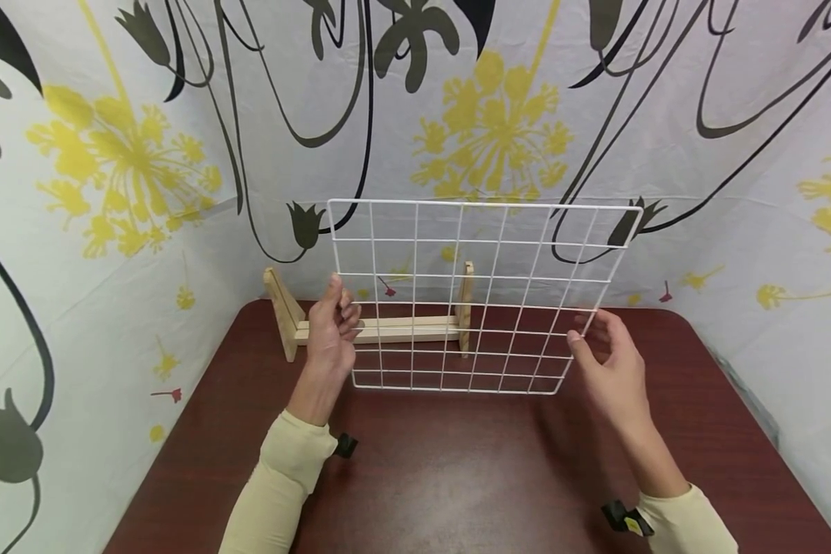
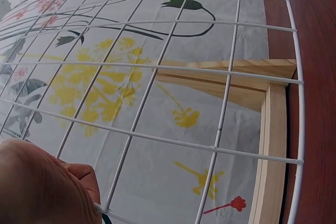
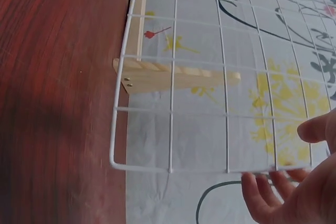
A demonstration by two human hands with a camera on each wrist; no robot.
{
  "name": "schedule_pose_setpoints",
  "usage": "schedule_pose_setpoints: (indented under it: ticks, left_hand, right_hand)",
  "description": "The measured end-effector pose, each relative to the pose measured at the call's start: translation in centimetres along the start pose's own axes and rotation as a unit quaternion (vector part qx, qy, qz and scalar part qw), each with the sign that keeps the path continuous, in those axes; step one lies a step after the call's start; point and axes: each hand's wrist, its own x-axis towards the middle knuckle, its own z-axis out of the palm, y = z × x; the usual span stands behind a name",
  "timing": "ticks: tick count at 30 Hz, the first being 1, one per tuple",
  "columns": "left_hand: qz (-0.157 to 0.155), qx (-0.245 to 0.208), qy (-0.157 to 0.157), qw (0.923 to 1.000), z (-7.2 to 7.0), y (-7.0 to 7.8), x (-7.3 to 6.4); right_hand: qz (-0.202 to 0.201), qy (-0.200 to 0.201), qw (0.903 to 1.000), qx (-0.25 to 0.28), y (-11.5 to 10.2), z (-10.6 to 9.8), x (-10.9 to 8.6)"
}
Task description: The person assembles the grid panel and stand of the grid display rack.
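Note:
A white wire grid panel point(image 1: 457, 390) is held up in front of me, leaning with its top edge away. My left hand point(image 1: 332, 331) grips its left edge, the thumb pointing up and the fingers curled at the wire. At the right edge, my right hand point(image 1: 612, 373) holds the panel between the thumb in front and the fingers behind. The right wrist view shows those fingertips point(image 3: 254, 195) at the outer wire. Behind the grid stands a pale wooden stand point(image 1: 287, 315) with two upright side pieces and a crossbar, partly covered by my left hand and the wires.
The dark red-brown table point(image 1: 457, 462) runs beneath both arms. A white cloth point(image 1: 201, 192) printed with yellow and dark flowers hangs behind the table and along its sides. Small black devices point(image 1: 346, 445) sit at both wrists, by the pale yellow sleeves point(image 1: 291, 462).

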Motion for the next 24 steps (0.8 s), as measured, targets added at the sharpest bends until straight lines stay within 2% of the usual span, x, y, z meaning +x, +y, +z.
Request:
schedule_pose_setpoints:
  ticks: [2,5,7,9,12,17,20,22,24]
  left_hand:
    - [0.005,0.003,-0.003,1.0000,0.1,0.0,0.0]
    - [0.012,0.004,-0.012,0.9998,0.2,-0.1,-0.1]
    - [0.017,0.001,-0.020,0.9996,0.2,-0.2,0.0]
    - [0.023,-0.001,-0.030,0.9993,0.3,-0.2,0.0]
    - [0.033,0.002,-0.040,0.9987,0.4,-0.3,0.1]
    - [0.033,0.001,-0.044,0.9985,0.6,-0.3,0.0]
    - [0.030,-0.004,-0.047,0.9984,0.9,-0.3,0.0]
    - [0.032,-0.006,-0.048,0.9983,1.0,-0.3,-0.1]
    - [0.035,-0.007,-0.047,0.9982,1.1,-0.3,-0.2]
  right_hand:
    - [-0.003,0.024,0.9997,0.005,0.1,0.3,-0.2]
    - [-0.024,0.075,0.9962,0.040,-1.5,0.5,-0.9]
    - [-0.059,0.109,0.9892,0.078,-2.9,0.9,-1.5]
    - [-0.110,0.139,0.9782,0.108,-4.3,1.3,-2.2]
    - [-0.186,0.155,0.9621,0.126,-5.5,2.4,-3.0]
    - [-0.274,0.136,0.9450,0.116,-6.7,5.1,-4.4]
    - [-0.323,0.140,0.9328,0.077,-7.1,6.9,-4.6]
    - [-0.339,0.145,0.9286,0.045,-7.5,7.8,-4.4]
    - [-0.339,0.147,0.9288,0.021,-8.2,8.5,-4.0]
